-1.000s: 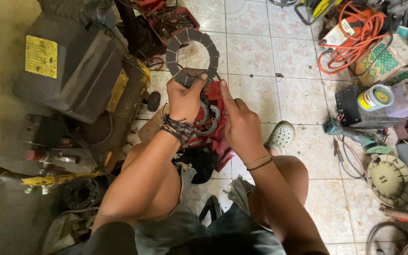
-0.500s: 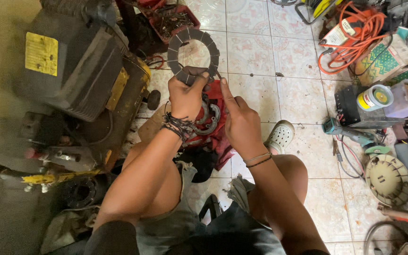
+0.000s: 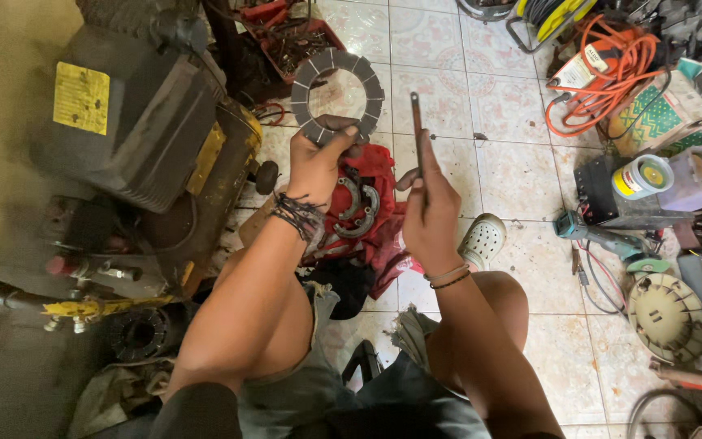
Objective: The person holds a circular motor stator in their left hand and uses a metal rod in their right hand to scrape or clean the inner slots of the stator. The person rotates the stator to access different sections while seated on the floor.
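Note:
My left hand (image 3: pixel 316 167) holds up a grey ring-shaped friction disc (image 3: pixel 338 97) by its lower edge, thumb and fingers pinching the rim. My right hand (image 3: pixel 431 207) grips a thin dark metal rod (image 3: pixel 417 130) that points upward, just right of the disc and not touching it. Below both hands a red cloth (image 3: pixel 371 215) lies on the floor with curved grey brake shoes (image 3: pixel 357 210) on it. My knees are bent beneath my arms.
A large dark engine with a yellow label (image 3: pixel 123 122) stands at the left. A red tray of parts (image 3: pixel 290 41) sits beyond the disc. Orange cable (image 3: pixel 611 69), a tape roll (image 3: pixel 642 177), a power tool (image 3: pixel 603 236) and a round cover (image 3: pixel 666 315) crowd the right. A white clog (image 3: pixel 481 241) rests by my knee.
My right hand has left the disc and lifted the metal rod upright. My left hand has raised the disc higher and now holds it alone.

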